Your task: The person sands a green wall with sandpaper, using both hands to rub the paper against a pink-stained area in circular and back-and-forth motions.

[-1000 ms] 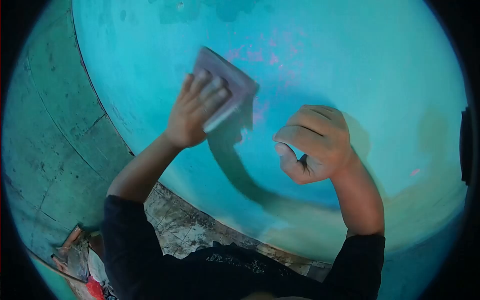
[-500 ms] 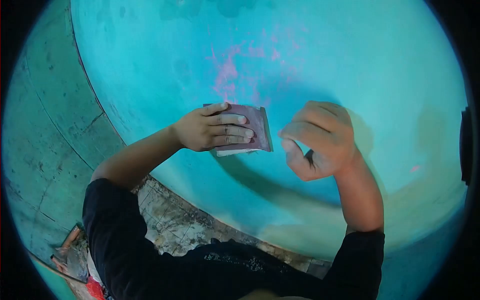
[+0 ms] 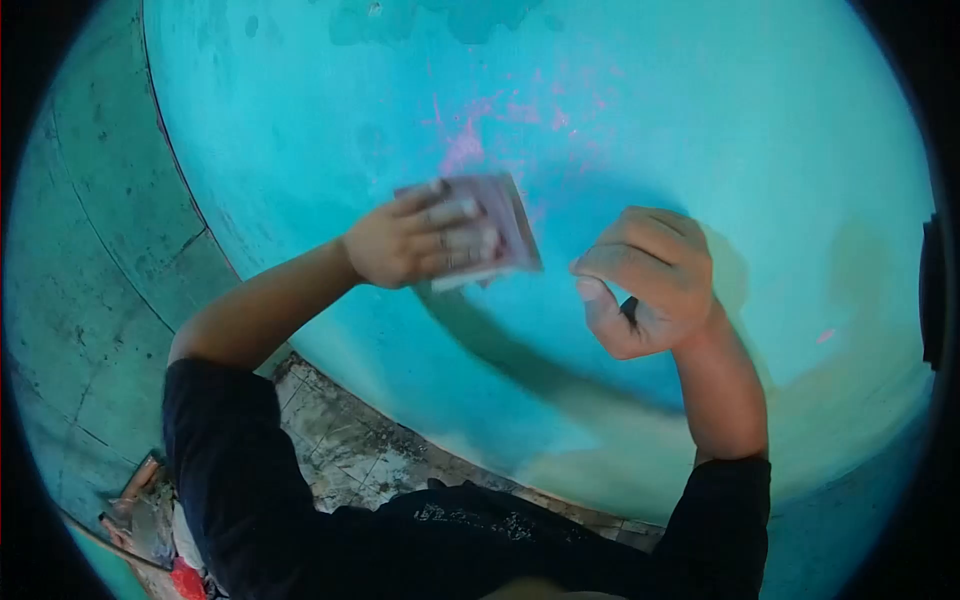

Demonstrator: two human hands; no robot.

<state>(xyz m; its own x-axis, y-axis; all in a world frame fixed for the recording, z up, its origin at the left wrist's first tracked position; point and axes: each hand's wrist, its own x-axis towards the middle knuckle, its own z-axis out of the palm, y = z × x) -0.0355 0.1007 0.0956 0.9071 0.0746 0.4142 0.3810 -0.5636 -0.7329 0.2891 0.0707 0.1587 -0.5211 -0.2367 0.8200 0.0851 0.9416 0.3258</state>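
Note:
My left hand [image 3: 415, 240] presses a folded reddish-brown sheet of sandpaper [image 3: 508, 228] flat against a turquoise painted wall [image 3: 760, 130]; hand and sheet are motion-blurred. Just above the sheet the paint is rubbed through to pink patches [image 3: 465, 150]. My right hand [image 3: 645, 290] is held in front of the wall to the right of the sheet, fingers curled in a loose fist with nothing visible in it. Both arms wear black sleeves.
A second turquoise wall [image 3: 100, 250] with scored lines meets the first at a corner on the left. Below is a worn, stained tiled floor [image 3: 360, 450]. Some debris and a red object [image 3: 185, 578] lie at the lower left.
My left hand swept the sandpaper down from the upper wall to the middle, then slightly up again. More pink has shown where it rubbed. My right hand has barely moved.

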